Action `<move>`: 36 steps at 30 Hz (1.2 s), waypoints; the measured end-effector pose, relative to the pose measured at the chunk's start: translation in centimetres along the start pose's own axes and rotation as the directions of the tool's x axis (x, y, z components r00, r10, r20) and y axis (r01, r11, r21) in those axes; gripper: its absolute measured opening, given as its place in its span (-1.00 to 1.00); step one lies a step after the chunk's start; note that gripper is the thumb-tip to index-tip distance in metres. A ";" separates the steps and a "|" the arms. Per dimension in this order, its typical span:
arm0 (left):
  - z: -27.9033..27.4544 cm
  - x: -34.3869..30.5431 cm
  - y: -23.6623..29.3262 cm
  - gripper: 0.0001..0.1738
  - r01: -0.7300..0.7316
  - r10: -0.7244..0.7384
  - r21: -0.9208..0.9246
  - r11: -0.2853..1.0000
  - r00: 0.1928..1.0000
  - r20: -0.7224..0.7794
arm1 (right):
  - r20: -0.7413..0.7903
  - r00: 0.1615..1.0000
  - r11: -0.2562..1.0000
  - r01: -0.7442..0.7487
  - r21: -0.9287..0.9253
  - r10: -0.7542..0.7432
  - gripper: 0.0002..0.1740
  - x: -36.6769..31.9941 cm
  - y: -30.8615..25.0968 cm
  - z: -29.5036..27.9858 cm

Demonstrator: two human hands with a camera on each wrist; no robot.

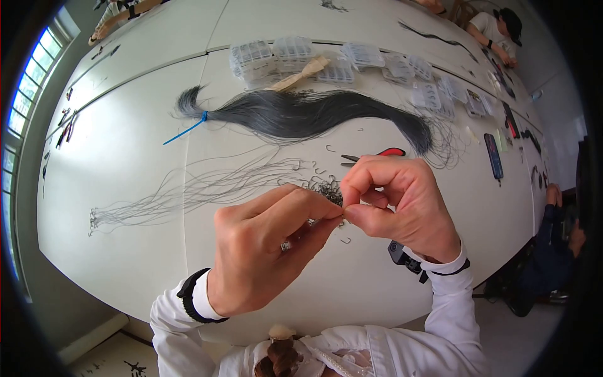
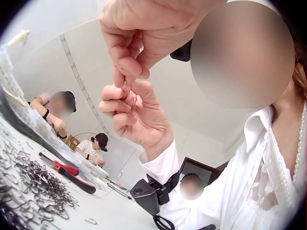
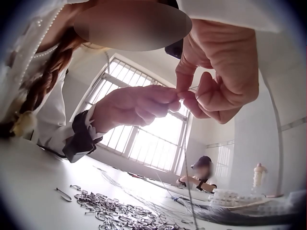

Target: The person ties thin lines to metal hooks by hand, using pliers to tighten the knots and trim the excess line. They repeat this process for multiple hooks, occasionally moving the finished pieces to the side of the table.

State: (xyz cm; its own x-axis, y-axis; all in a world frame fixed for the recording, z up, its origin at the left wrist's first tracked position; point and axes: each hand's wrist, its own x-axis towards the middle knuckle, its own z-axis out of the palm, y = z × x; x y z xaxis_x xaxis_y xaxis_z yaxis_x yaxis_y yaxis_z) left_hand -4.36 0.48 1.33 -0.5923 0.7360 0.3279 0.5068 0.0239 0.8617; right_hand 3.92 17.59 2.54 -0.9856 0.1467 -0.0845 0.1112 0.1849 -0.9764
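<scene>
In the head view my left hand (image 1: 267,245) and right hand (image 1: 405,204) meet fingertip to fingertip over the table. Both pinch with thumb and forefinger. A thin fishing line (image 3: 187,163) hangs from between them in the right wrist view, and a strand curves by the right fingers. I cannot tell whether a hook sits inside the pinch. Below and beyond the fingertips lies a pile of dark fishing hooks (image 1: 325,186), partly hidden by the hands. A single loose hook (image 1: 345,240) lies nearer to me.
Red-and-black pliers (image 1: 391,152) lie behind the right hand. A bundle of dark line (image 1: 295,113), tied by a blue tie (image 1: 204,116), stretches across the middle. Lines with hooks (image 1: 201,188) lie leftward. Clear plastic boxes (image 1: 251,60) stand behind; a phone (image 1: 493,156) lies right.
</scene>
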 end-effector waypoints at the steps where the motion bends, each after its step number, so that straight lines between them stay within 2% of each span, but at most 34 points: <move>1: 0.0 0.0 0.1 -0.90 -0.021 0.021 0.022 1.000 1.000 -0.013 | 0.002 1.000 1.000 0.009 -0.008 -0.009 -0.93 0.0 0.0 0.0; 8: -0.5 0.0 0.3 -0.89 -0.043 0.044 0.086 0.995 0.999 -0.007 | -0.062 0.990 0.992 0.127 -0.014 -0.128 -0.95 -0.1 -0.3 -0.3; 11: -0.5 -0.1 0.4 -0.89 -0.034 0.034 0.086 0.996 0.999 0.004 | -0.074 0.983 0.983 0.164 -0.088 -0.170 -0.95 -0.2 -0.7 -0.7; 17: -0.4 -0.1 0.3 -0.88 -0.057 0.058 0.059 0.997 0.998 -0.007 | -0.068 0.981 0.970 0.169 -0.173 -0.182 -0.92 -0.4 -0.9 -1.0; 22: -0.4 -0.2 0.5 -0.81 0.003 -0.003 -0.005 1.000 1.000 -0.012 | -0.041 0.963 0.938 0.247 -0.245 -0.265 -0.91 -0.5 -0.9 -1.0; 28: -0.4 -0.2 0.5 -0.80 0.021 -0.022 -0.055 0.998 1.000 -0.013 | -0.037 0.960 0.929 0.259 -0.265 -0.279 -0.91 -0.7 -1.2 -0.9; 31: -0.4 -0.2 0.5 -0.80 -0.027 0.027 -0.010 1.000 1.000 -0.011 | -0.036 0.960 0.928 0.257 -0.269 -0.276 -0.87 -0.8 -1.2 -1.0; 36: -0.3 -0.3 0.6 -0.80 -0.009 0.009 -0.011 1.000 1.000 -0.009 | -0.041 0.966 0.931 0.232 -0.283 -0.254 -0.89 -0.9 -1.5 -1.2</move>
State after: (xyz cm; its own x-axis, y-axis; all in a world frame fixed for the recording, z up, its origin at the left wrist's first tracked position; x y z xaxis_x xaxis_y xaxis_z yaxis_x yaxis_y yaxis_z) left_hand -4.08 0.09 1.89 -0.5934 0.7300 0.3390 0.5049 0.0096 0.8631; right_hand 4.78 18.33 4.34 -0.9755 0.1344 0.1741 -0.0894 0.4810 -0.8722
